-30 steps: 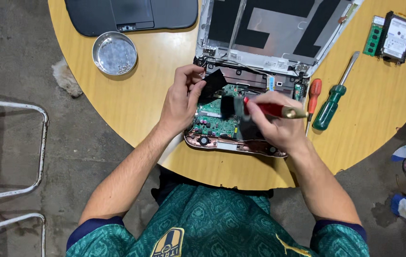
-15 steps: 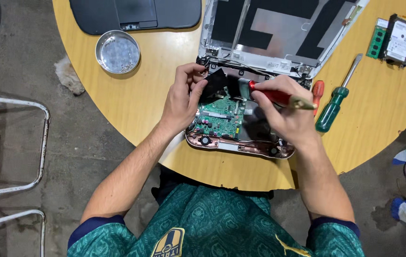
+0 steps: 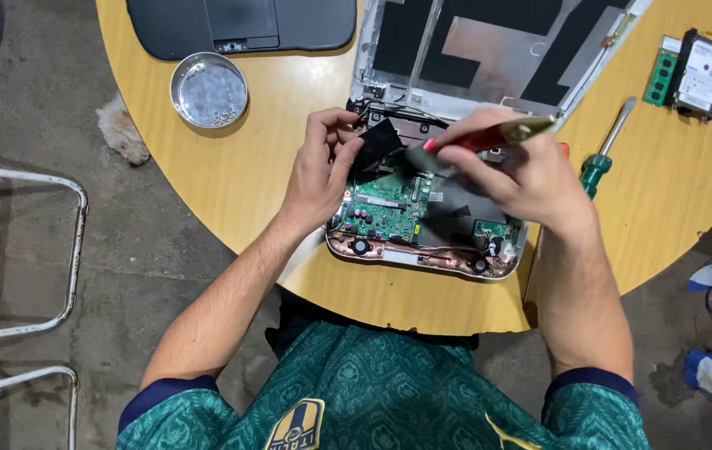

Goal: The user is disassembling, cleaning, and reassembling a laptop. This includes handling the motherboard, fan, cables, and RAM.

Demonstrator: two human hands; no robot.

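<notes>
Left hand (image 3: 316, 171) pinches the black flap (image 3: 377, 142) up; right hand (image 3: 531, 175) clamps the red screwdriver (image 3: 489, 136) (shaft pointing left) over the green board (image 3: 385, 208).

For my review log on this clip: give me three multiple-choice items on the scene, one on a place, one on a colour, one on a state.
1. Where is the metal dish?
A. on the table's far left
B. on the floor
C. on the laptop

2. What colour is the handle of the screwdriver lying on the table?
A. yellow
B. green
C. blue

3. What is the laptop like?
A. shut
B. wrapped
C. opened, circuit board bare

Answers: 1 A, it sits beside the dark cover. 2 B, green shows beside the right hand. 3 C, the green board lies exposed by the left hand.
</notes>
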